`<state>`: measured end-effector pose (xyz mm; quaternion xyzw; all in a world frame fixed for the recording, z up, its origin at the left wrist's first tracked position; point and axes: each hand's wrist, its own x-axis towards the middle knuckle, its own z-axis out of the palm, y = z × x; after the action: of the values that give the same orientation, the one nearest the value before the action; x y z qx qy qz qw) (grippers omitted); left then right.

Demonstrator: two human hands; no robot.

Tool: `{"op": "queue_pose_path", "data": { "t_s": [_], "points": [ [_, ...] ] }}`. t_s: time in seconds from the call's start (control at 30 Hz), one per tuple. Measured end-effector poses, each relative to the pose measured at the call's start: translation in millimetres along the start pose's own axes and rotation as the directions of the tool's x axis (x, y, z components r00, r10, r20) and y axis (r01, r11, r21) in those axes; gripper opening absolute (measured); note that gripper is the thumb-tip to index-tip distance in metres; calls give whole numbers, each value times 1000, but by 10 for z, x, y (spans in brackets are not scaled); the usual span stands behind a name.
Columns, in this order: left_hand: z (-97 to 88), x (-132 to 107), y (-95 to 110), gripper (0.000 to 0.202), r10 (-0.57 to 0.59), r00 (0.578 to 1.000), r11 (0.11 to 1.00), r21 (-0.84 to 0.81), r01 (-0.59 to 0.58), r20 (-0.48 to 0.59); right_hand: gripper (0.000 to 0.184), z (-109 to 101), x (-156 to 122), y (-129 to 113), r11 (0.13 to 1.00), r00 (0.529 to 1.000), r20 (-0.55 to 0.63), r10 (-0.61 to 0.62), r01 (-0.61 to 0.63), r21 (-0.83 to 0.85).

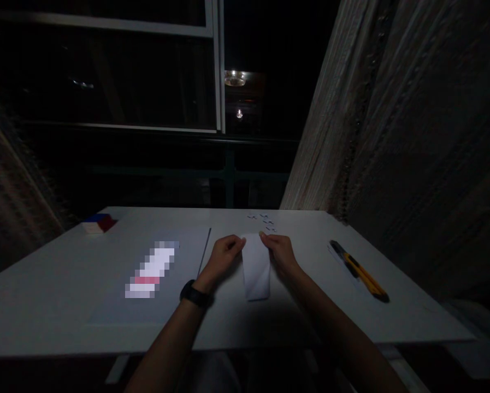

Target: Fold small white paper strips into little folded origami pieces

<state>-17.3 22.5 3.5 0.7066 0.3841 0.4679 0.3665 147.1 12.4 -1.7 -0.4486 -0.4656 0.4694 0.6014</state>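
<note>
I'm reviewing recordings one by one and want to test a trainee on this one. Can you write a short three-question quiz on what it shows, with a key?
1. Multiple choice: what sits near the far left corner of the table?
A) a mug
B) a multicoloured block
C) a roll of tape

2. True or false: the yellow-and-black cutter lies to the right of both hands.

3. Fill in: the left hand and the right hand both hold a ______.

Key: 1. B; 2. True; 3. white paper
</note>
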Motion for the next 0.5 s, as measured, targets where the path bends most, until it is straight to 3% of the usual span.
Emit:
{"op": "queue_pose_path", "data": {
  "t_s": [0.1,0.5],
  "points": [
    [-6,15,-61,36,2,999,1000,20,-1,-45,40,-4,-10,68,996,999,31,32,-30,-81],
    [-47,46,-138,37,-31,998,1000,3,31,-62,38,-1,-63,97,995,997,14,72,-70,-70]
  ]
}}
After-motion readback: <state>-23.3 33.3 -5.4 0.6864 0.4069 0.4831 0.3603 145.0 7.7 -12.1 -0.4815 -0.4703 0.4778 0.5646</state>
